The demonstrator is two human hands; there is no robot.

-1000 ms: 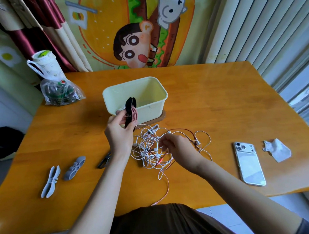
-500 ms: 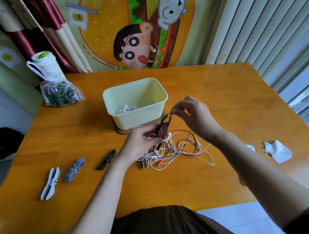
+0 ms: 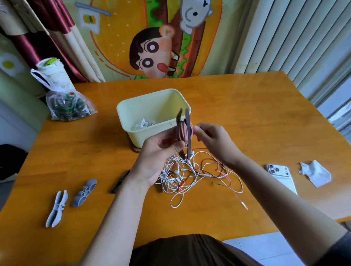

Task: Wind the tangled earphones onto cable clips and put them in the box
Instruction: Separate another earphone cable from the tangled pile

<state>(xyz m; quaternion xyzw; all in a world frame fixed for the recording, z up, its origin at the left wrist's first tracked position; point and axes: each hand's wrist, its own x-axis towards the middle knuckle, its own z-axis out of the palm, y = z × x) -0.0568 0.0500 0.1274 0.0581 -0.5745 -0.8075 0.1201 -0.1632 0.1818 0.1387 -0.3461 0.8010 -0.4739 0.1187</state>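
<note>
Earphones cord (image 3: 181, 132) from clip (image 3: 188, 138) vanishes inside right hand (image 3: 214, 143), perhaps pinched.

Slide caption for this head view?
Winding: left hand holds a cable clip wound with red cord, right hand pinching the cord, above tangled earphones near the box.

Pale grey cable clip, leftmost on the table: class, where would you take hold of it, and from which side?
The clip lies flat on the table, prongs splayed at both ends, slimmest mid-length. Probably pinch that narrow waist from above, thumb and finger across it.
</note>
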